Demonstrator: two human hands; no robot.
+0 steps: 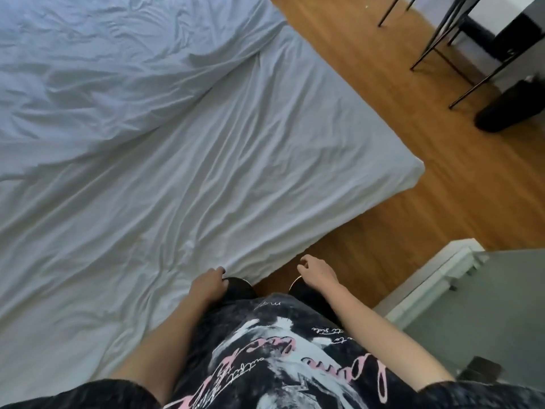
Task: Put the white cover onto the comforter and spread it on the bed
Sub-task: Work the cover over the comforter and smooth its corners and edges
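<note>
Nearest, a dark shirt (265,364) with pink script and pale print fills the bottom of the view, and both bare forearms reach forward from it. Each hand sits low in front of the body, at the near edge of the bed (236,172).

Left hand (208,283): its fingers are curled loosely downward and nothing lies between them. It hovers right at the sheet's edge, beside a dark rounded shape (239,286) that may be a foot or shoe; whether the fingertips touch the fabric cannot be told. Right hand (317,274): it hangs over the wood floor (398,216), fingers bent in a slack curl, thumb apart, holding nothing. Under it shows a second dark shape with a pale rim.

To the right, close by, stands a white frame or sill (427,281) with a grey panel behind it.

Beyond the hands, the bed runs up and to the left, its corner pointing right. A creased white sheet covers the mattress. Farther back, in the upper left, lies the comforter (103,60), rumpled and white, spread over the far part of the bed and well apart from both hands; whether it is already in its cover is not clear.

Farthest off, at the upper right, thin black chair legs (436,39) stand on the floor, with a black bag (513,107) beside them.
</note>
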